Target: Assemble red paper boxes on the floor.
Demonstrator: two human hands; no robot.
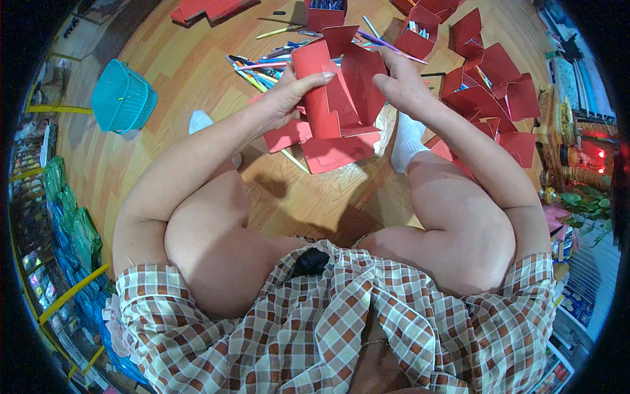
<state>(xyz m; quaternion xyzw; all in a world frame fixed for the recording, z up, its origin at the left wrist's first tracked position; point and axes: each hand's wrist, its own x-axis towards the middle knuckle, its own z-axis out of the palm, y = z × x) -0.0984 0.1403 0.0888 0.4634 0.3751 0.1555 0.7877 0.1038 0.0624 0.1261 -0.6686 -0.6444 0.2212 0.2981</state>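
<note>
Between my two hands is a red cardboard box (314, 98), partly folded, with its flaps standing open. My left hand (287, 98) grips its left wall, the thumb lying across the outside. At the box's right wall my right hand (407, 84) is closed on the edge, its fingertips partly hidden. Beneath the box lie flat red cardboard pieces (341, 152); I cannot tell whether any belong to it. Just beyond my left hand, loose pens and pencils (282, 54) lie in a heap on the wooden floor.
Several red boxes (417, 31) with pens inside stand at the far right, alongside open red cartons (505, 69). Folded red cardboard (209, 9) lies at the far left. A teal basket (134, 104) is on the left. My white-socked foot (408, 139) rests beside the cardboard.
</note>
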